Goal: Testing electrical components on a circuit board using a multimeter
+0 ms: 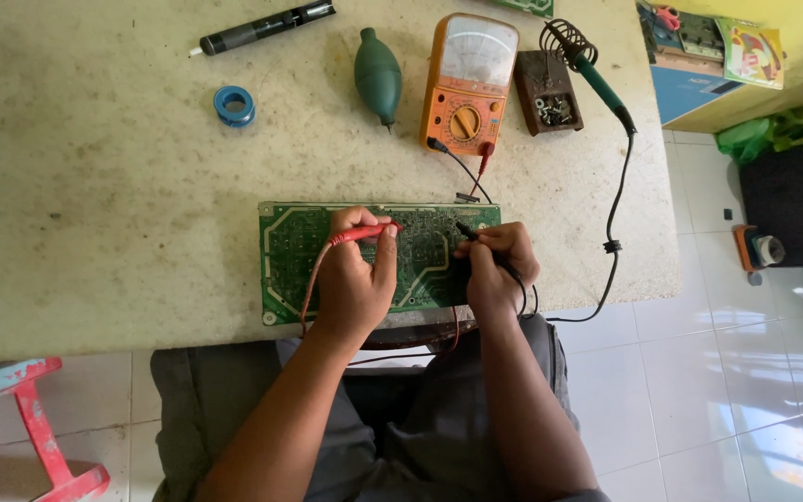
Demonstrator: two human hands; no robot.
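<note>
A green circuit board [285, 251] lies flat near the front edge of the worn tabletop [95, 204]. My left hand [355, 279] rests on the board and grips a red test probe [364, 233], its tip pointing right. My right hand [499, 270] holds a black test probe [467, 230] with its tip on the board near the upper right corner. Red and black leads run from an orange analog multimeter [469, 84] standing just behind the board.
Behind the board lie a green rubber blower bulb [377, 72], a blue solder spool [234, 104], a black desoldering pump [267, 26], and a soldering iron [597, 79] on its stand beside a small parts block [547, 93]. A red stool [39, 428] stands at lower left. White tiled floor lies to the right.
</note>
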